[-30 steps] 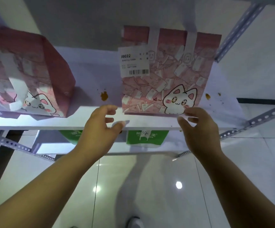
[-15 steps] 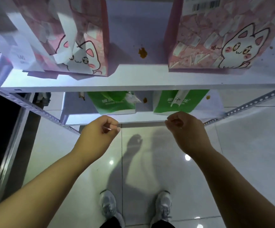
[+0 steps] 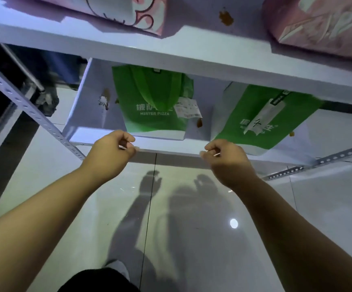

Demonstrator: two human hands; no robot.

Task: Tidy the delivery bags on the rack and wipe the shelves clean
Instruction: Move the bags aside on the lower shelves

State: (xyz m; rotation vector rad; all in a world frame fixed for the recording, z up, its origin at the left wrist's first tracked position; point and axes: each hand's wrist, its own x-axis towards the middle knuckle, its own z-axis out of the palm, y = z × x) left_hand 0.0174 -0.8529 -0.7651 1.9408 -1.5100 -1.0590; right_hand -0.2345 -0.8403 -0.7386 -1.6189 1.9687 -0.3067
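Two hands are what I see first through the head camera, both raised just in front of the lower shelf's edge. My left hand (image 3: 112,152) is clenched in a loose fist with the thumb against the fingers and holds nothing; my right hand (image 3: 226,160) is clenched the same way, also holding nothing. Neither touches a bag. On the lower shelf (image 3: 90,106) behind them lie two green delivery bags: the left green bag (image 3: 149,106) carries a white receipt (image 3: 188,110) at its right side, and the right green bag (image 3: 261,119), set askew, has a white paper strip (image 3: 265,116) across it. Brown stains (image 3: 199,123) mark the shelf between and beside them. Above, the upper shelf (image 3: 192,57) bears two pink bags (image 3: 128,13) at the left and right, with another brown stain (image 3: 225,16) between. The rack's perforated upright (image 3: 29,110) slants at the left over the glossy tiled floor (image 3: 192,228).
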